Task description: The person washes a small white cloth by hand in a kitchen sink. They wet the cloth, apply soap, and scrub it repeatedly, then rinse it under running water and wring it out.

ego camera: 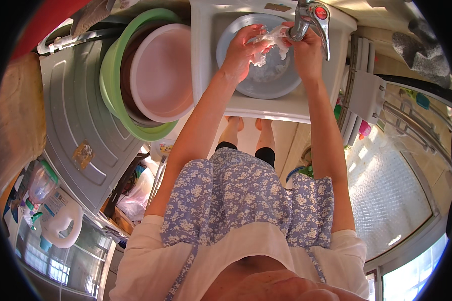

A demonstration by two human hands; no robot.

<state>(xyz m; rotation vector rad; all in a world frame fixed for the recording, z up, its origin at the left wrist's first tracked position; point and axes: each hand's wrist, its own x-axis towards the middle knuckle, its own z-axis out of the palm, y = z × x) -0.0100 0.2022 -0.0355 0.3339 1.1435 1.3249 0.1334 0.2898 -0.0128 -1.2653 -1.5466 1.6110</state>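
Note:
Under a chrome single-lever faucet (301,26), both hands hold a wet white cloth (273,37), stretched between them. My left hand (245,50) grips its left end with bent fingers. At the other end, my right hand (308,47) pinches the cloth, its fingertips partly hidden behind the spout. Below the cloth a light-blue plastic basin (271,88) sits inside the white sink (207,56), with some water and suds in its bottom.
A pink basin (164,75) rests in a larger green basin (111,75) left of the sink, on a grey ribbed lid (75,113). Further left stands a white plastic jug (62,222). Metal towel bars (414,120) and a grey cloth (422,56) are on the right.

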